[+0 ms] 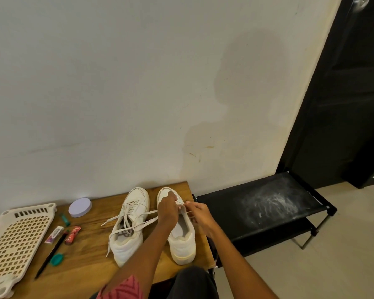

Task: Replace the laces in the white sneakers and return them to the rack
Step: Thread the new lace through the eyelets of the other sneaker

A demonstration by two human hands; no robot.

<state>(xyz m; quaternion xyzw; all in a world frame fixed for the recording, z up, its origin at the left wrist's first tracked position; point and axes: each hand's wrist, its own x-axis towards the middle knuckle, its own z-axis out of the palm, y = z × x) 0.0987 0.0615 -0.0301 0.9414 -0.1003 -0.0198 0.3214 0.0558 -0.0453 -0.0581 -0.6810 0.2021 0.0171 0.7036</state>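
Observation:
Two white sneakers stand side by side on a wooden table [91, 262], toes toward the wall. The left sneaker [130, 225] is laced, with loose white lace ends [117, 219] trailing over the table. Both hands work over the front of the right sneaker [183, 240]. My left hand [167, 212] covers its eyelet area and pinches the lace. My right hand [200, 213] pinches the lace end [183, 205] right next to it. The lacing under my hands is hidden.
A black two-tier shoe rack [261, 210] stands on the floor right of the table, against the wall. On the table's left lie a beige perforated tray [15, 244], a lilac round lid [80, 207], a black pencil [51, 255], small packets and a teal cap [57, 260].

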